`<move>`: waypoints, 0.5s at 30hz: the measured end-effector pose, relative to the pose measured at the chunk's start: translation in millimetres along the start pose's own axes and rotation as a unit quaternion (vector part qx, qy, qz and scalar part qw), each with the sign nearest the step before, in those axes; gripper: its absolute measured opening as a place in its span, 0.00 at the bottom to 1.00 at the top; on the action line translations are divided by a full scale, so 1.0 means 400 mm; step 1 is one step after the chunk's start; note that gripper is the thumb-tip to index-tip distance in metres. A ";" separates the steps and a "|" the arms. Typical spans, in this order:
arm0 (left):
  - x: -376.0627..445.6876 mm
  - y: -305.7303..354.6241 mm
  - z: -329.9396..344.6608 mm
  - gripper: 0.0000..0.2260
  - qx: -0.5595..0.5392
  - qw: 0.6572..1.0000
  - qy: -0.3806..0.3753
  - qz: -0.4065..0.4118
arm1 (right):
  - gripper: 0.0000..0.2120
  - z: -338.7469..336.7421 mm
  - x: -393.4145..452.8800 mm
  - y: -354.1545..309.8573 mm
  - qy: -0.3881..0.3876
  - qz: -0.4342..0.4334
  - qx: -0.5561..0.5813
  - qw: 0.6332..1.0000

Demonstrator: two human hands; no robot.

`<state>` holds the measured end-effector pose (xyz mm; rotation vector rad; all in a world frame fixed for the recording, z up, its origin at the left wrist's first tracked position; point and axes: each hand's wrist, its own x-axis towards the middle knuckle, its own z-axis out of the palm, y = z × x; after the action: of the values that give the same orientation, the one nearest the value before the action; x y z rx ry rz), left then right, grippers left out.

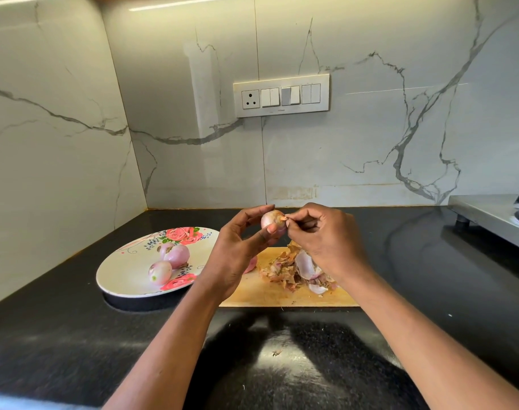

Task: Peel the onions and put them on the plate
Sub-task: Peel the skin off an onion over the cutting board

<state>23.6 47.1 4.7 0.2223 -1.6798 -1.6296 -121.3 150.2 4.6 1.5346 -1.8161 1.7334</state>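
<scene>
Item: onion point(271, 219) in hand, raised above the far edge of the cutting board point(270, 294), well clear of the counter point(74, 335).

Hold: your left hand point(240, 247) cradles it, fingers curled over the top and thumb pressed on the near lower side. The bulb sits at your fingertips, not in the palm.

Working hand: your right hand point(323, 235) is closed in a pinch on a dry flake of skin point(285, 218) at the onion's right end, thumb and forefinger together.

Key relation: the flake sits on the side facing your right hand, so the pull runs rightward, away from the left grip. The onion's long axis appears to lie roughly across, left to right; which end is the root you cannot tell from here.

Destination: plate point(125, 270), floral, to the left of the board, just beside your left forearm. It already holds peeled onions point(169, 261). Your left hand is the nearer one for the drop.

Waste: peel pile point(293, 270) on the board, directly under your right hand.

Stage, as judged: late peeling; most of the bulb looks bare.
</scene>
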 end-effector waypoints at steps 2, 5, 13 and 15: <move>0.001 -0.004 0.000 0.20 0.012 1.000 0.000 0.006 | 0.04 0.009 -0.004 -0.006 0.019 -0.003 -0.015 1.000; 0.001 -0.005 -0.001 0.20 0.008 1.000 -0.006 0.007 | 0.04 0.020 -0.006 -0.017 0.044 -0.001 -0.026 0.999; 0.006 0.004 -0.001 0.21 -0.112 0.993 -0.040 -0.027 | 0.03 0.005 0.005 -0.020 0.051 0.094 0.073 0.992; 0.006 0.009 -0.005 0.19 -0.149 0.988 -0.032 -0.035 | 0.02 -0.005 0.013 -0.016 0.058 0.153 0.128 0.978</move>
<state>24.7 44.8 8.6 0.0817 -1.4640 -1.9332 -119.8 150.6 12.9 1.2508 -1.9102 2.2235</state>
